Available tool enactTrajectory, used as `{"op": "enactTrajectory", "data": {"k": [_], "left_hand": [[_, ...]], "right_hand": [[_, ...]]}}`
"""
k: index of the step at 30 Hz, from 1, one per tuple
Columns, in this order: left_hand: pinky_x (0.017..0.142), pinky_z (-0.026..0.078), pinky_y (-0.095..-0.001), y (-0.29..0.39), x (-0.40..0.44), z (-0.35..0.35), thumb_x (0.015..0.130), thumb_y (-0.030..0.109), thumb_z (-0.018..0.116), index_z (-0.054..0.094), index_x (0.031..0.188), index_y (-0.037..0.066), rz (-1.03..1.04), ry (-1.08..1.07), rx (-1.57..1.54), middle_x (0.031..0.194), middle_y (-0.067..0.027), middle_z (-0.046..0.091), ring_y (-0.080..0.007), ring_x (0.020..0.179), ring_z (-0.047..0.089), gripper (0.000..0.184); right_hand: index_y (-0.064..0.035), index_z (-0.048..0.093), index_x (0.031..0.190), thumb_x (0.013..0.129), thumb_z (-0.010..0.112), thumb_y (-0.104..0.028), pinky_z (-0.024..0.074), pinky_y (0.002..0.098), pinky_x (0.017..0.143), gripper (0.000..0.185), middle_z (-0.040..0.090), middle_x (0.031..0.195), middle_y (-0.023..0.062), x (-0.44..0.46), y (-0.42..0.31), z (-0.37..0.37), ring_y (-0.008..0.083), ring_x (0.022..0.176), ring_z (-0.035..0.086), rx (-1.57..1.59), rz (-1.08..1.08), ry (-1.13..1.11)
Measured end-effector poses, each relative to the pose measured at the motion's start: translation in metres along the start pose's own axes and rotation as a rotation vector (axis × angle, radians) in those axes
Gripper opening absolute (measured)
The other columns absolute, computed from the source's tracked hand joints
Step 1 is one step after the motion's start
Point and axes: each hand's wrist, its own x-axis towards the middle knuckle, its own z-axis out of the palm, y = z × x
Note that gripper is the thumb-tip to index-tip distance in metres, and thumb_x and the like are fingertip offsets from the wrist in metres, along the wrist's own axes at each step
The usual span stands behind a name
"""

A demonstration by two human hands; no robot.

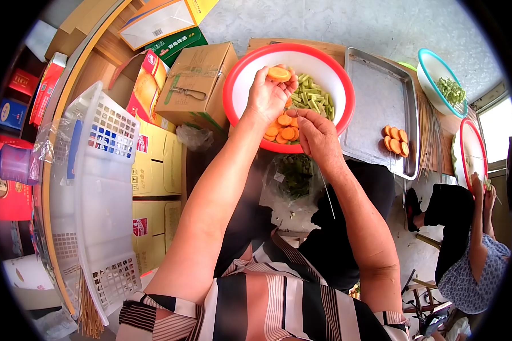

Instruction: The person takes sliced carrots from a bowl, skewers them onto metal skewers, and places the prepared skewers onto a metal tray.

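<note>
My left hand (265,98) is raised over the near side of a white bowl with a red rim (231,94). Its fingers are curled around an orange carrot slice (279,74). Close beside it, my right hand (320,135) pinches a thin metal skewer (328,198), whose long end slants down past the wrist. The skewer's upper tip points toward the left hand and seems bare. Inside the bowl lie loose carrot slices (288,134) at the near side and cut green stalk pieces (314,98) at the right.
Right of the bowl, a metal tray (375,85) holds skewered carrot slices (395,142). Many skewers (429,133) lie beyond it, near a blue-rimmed bowl (422,68). Another person (475,256) works at a second red-rimmed bowl (462,153). Cardboard box (193,85) and white basket (105,193) stand left.
</note>
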Motion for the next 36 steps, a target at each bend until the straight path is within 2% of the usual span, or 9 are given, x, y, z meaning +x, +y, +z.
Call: {"op": "enactTrajectory", "data": {"k": [11, 16, 22, 25, 28, 31, 34, 36], "left_hand": [[0.085, 0.045, -0.0366, -0.006, 0.002, -0.001, 0.089, 0.025, 0.035, 0.054, 0.106, -0.003, 0.083, -0.028, 0.114, 0.097, -0.0135, 0.057, -0.0246, 0.089, 0.055, 0.038], [0.086, 0.046, -0.0380, -0.007, -0.004, 0.011, 0.089, 0.023, 0.034, 0.053, 0.104, -0.002, 0.128, -0.016, 0.121, 0.097, -0.0139, 0.058, -0.0253, 0.091, 0.055, 0.035], [0.088, 0.046, -0.0427, 0.000, -0.006, 0.013, 0.091, 0.024, 0.033, 0.053, 0.100, 0.000, 0.041, 0.037, -0.078, 0.102, -0.0173, 0.058, -0.0279, 0.095, 0.056, 0.032], [0.088, 0.046, -0.0429, 0.001, -0.003, 0.002, 0.093, 0.024, 0.033, 0.052, 0.104, -0.001, 0.045, -0.067, -0.142, 0.103, -0.0182, 0.057, -0.0284, 0.094, 0.056, 0.033], [0.088, 0.046, -0.0422, 0.001, -0.003, 0.003, 0.095, 0.025, 0.033, 0.051, 0.106, -0.002, 0.038, -0.058, -0.227, 0.101, -0.0183, 0.057, -0.0282, 0.093, 0.055, 0.035], [0.081, 0.047, -0.0405, 0.003, -0.005, 0.007, 0.097, 0.031, 0.028, 0.050, 0.103, -0.001, 0.057, 0.046, -0.255, 0.092, -0.0161, 0.056, -0.0266, 0.086, 0.054, 0.039], [0.081, 0.047, -0.0398, 0.004, -0.002, -0.001, 0.098, 0.035, 0.027, 0.050, 0.102, -0.002, 0.071, 0.040, -0.272, 0.089, -0.0154, 0.055, -0.0263, 0.086, 0.053, 0.044], [0.087, 0.045, -0.0403, 0.003, 0.001, -0.008, 0.097, 0.036, 0.032, 0.052, 0.104, -0.008, 0.052, -0.080, -0.254, 0.094, -0.0175, 0.056, -0.0274, 0.091, 0.054, 0.049]], "right_hand": [[0.0023, 0.058, 0.104, 0.093, 0.042, -0.010, 0.0295, 0.0199, 0.042, 0.023, 0.039, 0.053, -0.0051, 0.001, 0.006, 0.002, 0.0043, 0.043, 0.034, -0.020, -0.018, 0.014], [0.0019, 0.059, 0.104, 0.093, 0.042, -0.010, 0.0284, 0.0195, 0.042, 0.024, 0.039, 0.054, -0.0060, 0.005, 0.004, -0.002, 0.0034, 0.044, 0.033, 0.086, 0.004, 0.036], [0.0022, 0.058, 0.103, 0.093, 0.042, -0.010, 0.0266, 0.0193, 0.042, 0.023, 0.038, 0.055, -0.0068, 0.004, 0.006, 0.002, 0.0030, 0.045, 0.032, 0.031, -0.002, 0.027], [0.0025, 0.058, 0.102, 0.093, 0.042, -0.010, 0.0261, 0.0196, 0.042, 0.022, 0.038, 0.054, -0.0069, 0.004, 0.006, 0.001, 0.0031, 0.044, 0.032, 0.095, 0.026, 0.008], [0.0028, 0.058, 0.102, 0.093, 0.041, -0.009, 0.0260, 0.0197, 0.042, 0.023, 0.038, 0.054, -0.0069, 0.004, 0.005, 0.001, 0.0032, 0.043, 0.031, 0.057, 0.024, -0.005], [0.0032, 0.058, 0.102, 0.093, 0.041, -0.009, 0.0257, 0.0195, 0.042, 0.023, 0.037, 0.053, -0.0070, 0.003, 0.007, 0.004, 0.0032, 0.043, 0.031, 0.032, 0.030, -0.001], [0.0034, 0.058, 0.102, 0.093, 0.041, -0.009, 0.0258, 0.0197, 0.042, 0.023, 0.038, 0.053, -0.0069, 0.003, 0.007, 0.005, 0.0033, 0.042, 0.031, 0.027, 0.021, -0.007], [0.0035, 0.058, 0.102, 0.093, 0.041, -0.009, 0.0258, 0.0198, 0.042, 0.023, 0.038, 0.053, -0.0069, 0.003, 0.007, 0.005, 0.0033, 0.042, 0.031, 0.022, 0.017, -0.010]]}}
